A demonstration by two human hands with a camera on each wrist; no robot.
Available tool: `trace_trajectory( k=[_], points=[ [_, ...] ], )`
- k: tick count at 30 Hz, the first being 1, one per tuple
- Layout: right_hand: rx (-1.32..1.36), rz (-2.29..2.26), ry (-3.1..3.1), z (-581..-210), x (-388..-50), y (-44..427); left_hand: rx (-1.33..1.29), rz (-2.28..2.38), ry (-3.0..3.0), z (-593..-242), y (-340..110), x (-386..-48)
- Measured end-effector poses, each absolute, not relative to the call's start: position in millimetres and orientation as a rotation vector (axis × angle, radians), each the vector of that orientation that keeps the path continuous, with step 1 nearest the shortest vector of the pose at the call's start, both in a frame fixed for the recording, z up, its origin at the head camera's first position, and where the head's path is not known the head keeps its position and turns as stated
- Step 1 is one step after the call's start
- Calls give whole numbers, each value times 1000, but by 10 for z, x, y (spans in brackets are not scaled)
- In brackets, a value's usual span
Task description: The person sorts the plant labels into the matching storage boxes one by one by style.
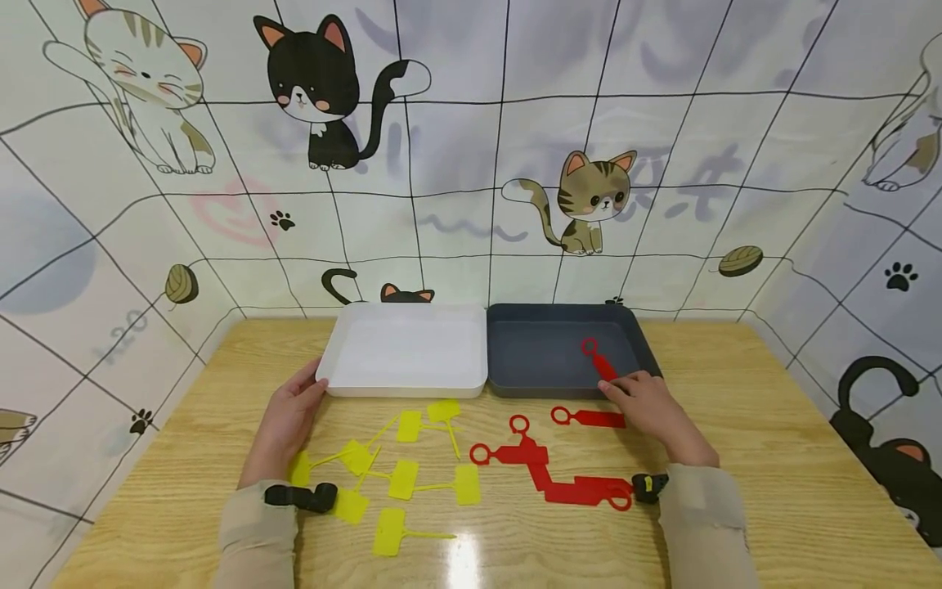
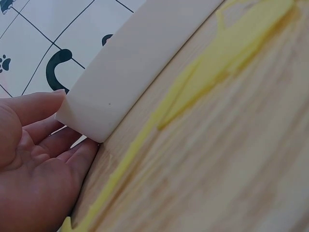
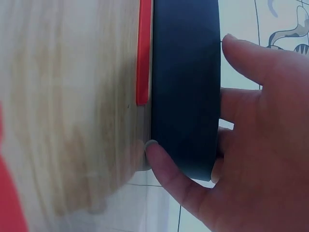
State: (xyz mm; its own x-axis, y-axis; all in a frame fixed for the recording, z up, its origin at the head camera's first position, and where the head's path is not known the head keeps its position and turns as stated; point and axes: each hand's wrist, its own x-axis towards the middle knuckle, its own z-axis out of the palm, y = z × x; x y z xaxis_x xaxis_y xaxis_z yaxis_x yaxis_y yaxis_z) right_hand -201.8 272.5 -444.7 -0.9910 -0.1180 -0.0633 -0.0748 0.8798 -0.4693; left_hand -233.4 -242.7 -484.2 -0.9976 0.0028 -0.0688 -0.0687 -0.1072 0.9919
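My left hand (image 1: 289, 417) holds the front left corner of the white tray (image 1: 405, 391), thumb at the rim and fingers against the side wall. At the dark tray (image 1: 545, 389), my right hand (image 1: 651, 405) reaches over the front wall. A red ring-ended tag (image 1: 590, 348) lies inside there, its lower end by my fingertips. In the right wrist view the thumb (image 3: 241, 53) stands apart from the other fingers, some hidden behind the wall. No pinch shows. Another red tag (image 1: 592, 419) lies before this tray; several more red tags (image 1: 545, 483) overlap nearer me.
Several yellow tags with thin stems (image 1: 389, 532) lie scattered on the wooden table (image 1: 530, 548), in front of the white tray. Both trays stand side by side at the back, close to the cat-patterned wall cloth (image 1: 456, 147).
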Motion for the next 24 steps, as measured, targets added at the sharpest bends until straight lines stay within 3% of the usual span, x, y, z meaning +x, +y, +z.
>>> trace_trajectory(
  k=[24],
  points=[
    [-163,-747,2985,-4473,-2021,2747,12,2329,2049,-4860,-2434,-2333]
  ],
)
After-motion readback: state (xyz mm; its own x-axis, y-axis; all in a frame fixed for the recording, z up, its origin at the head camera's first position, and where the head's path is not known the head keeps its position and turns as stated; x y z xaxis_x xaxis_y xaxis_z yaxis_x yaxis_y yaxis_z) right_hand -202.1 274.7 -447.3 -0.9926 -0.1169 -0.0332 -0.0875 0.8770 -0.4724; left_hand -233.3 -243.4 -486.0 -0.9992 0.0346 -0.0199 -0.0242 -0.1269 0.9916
